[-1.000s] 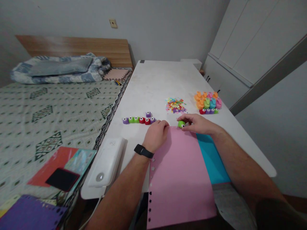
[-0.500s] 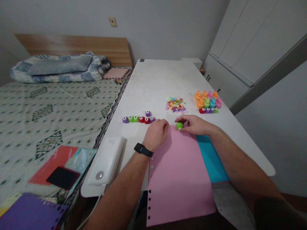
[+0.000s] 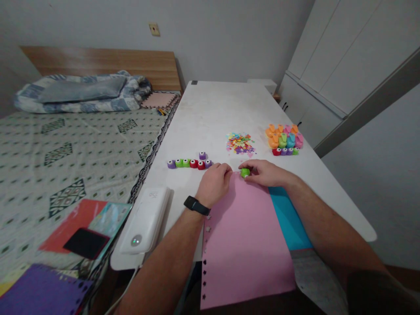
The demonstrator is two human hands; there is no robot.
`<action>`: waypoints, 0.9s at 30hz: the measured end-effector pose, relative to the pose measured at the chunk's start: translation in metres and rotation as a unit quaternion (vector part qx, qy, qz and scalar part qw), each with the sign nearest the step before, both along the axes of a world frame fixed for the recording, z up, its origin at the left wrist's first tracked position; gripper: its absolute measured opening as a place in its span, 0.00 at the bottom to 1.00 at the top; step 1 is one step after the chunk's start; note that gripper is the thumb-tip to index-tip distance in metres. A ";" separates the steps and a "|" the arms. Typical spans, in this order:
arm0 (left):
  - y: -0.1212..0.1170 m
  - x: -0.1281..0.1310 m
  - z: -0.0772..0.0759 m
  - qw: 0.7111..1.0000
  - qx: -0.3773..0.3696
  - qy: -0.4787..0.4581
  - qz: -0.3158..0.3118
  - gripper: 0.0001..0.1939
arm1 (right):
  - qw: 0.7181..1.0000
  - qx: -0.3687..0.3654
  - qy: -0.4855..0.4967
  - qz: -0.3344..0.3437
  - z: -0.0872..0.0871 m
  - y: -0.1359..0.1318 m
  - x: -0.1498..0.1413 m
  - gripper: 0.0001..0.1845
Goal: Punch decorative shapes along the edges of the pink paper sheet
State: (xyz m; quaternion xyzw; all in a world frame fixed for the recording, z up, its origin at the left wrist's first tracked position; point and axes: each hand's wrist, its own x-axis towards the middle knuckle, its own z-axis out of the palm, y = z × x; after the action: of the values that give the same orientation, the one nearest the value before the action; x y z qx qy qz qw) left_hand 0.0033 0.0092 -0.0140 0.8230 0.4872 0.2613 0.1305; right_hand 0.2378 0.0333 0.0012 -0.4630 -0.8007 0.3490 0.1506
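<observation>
A pink sheet of paper (image 3: 247, 236) lies over the table's near edge, with star-shaped holes down its left side. My left hand (image 3: 216, 181) is closed on the sheet's far left corner, fingertips pinched at the edge. At the far edge, my right hand (image 3: 264, 173) grips a small green craft punch (image 3: 245, 173) between thumb and fingers. The punch sits at the paper's top edge, just right of my left fingertips. Part of a blue sheet (image 3: 288, 218) shows from under the pink one, below my right forearm.
A row of small punches (image 3: 186, 163) stands left of my hands, with a purple punch (image 3: 202, 155) behind it. Beyond lies a heap of confetti (image 3: 241, 143). Larger colourful punches (image 3: 282, 140) stand at right. A white power bank (image 3: 146, 221) with a cable lies at the left edge.
My right hand and the green punch have shifted very slightly left along the paper's far edge. My left hand keeps its place.
</observation>
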 end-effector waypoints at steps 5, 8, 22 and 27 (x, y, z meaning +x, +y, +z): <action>-0.001 0.000 0.001 1.000 -0.003 -0.001 0.003 0.09 | 1.000 -0.008 0.006 -0.024 0.001 -0.002 -0.001 0.23; -0.001 0.001 0.002 1.000 -0.004 -0.004 0.005 0.09 | 1.000 -0.009 0.003 -0.026 0.004 -0.003 -0.001 0.20; 0.001 0.000 0.000 1.000 0.005 -0.014 0.001 0.08 | 1.000 -0.004 0.007 -0.025 0.009 -0.004 0.000 0.21; 0.001 0.000 0.000 1.000 0.007 -0.017 -0.005 0.08 | 1.000 0.007 0.004 -0.028 0.007 -0.003 0.001 0.19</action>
State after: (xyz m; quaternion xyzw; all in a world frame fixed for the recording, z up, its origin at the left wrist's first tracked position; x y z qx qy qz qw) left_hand 0.0037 0.0107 -0.0141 0.8216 0.4792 0.2781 0.1344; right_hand 0.2383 0.0300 0.0086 -0.4826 -0.7892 0.3409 0.1673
